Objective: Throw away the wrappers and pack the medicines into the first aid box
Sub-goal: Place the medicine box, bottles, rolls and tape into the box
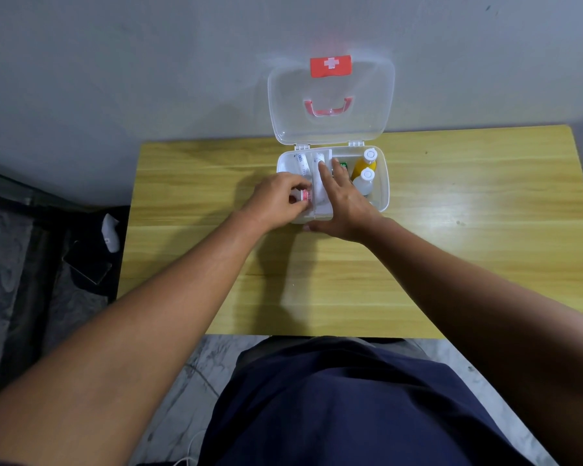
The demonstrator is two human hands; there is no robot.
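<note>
The white first aid box stands open on the wooden table, its clear lid with a red cross leaning on the wall. Two yellow bottles with white caps lie in its right part, a green item beside them. White tubes lie in the left tray. My left hand pinches a small red-and-white medicine pack over the box's left compartment. My right hand rests flat on the tray, fingers spread, forefinger on a white packet.
A dark bag or bin with a white item sits on the floor left of the table. A white cable lies on the marble floor near my legs. The grey wall stands right behind the box.
</note>
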